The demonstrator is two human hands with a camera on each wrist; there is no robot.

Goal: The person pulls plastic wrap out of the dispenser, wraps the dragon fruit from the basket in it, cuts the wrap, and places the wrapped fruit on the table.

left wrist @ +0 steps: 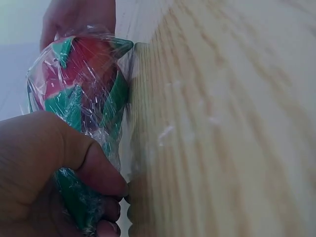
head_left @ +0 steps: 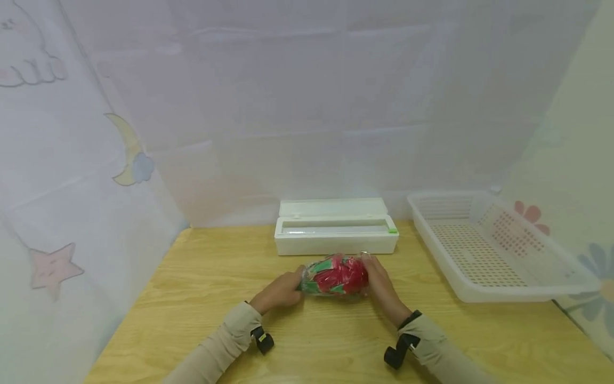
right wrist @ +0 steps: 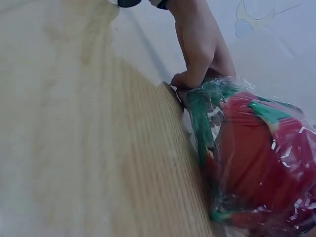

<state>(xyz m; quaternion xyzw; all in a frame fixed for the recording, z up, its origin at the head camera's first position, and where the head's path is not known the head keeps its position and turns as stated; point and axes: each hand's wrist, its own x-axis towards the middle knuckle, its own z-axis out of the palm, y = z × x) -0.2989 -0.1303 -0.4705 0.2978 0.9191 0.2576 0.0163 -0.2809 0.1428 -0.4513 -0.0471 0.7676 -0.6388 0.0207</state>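
A dragon fruit point(head_left: 336, 274), red with green scales, lies wrapped in clear, shiny cling film just above or on the wooden table. My left hand point(head_left: 283, 290) pinches its left end; in the left wrist view, thumb and curled fingers close on the green tip and film. My right hand point(head_left: 379, 277) grips the right end, fingers over the far side and thumb nearer me. In the right wrist view the fruit point(right wrist: 266, 153) hides most of that hand. Behind it stands a white cling film box point(head_left: 336, 245), its lid point(head_left: 333, 207) raised.
To the right is a white plastic basket point(head_left: 438, 256) with a perforated bottom. The wooden table point(head_left: 201, 277) meets a pale cloth backdrop point(head_left: 288, 106) behind the box. A small green piece point(head_left: 393, 231) sits at the box's right end.
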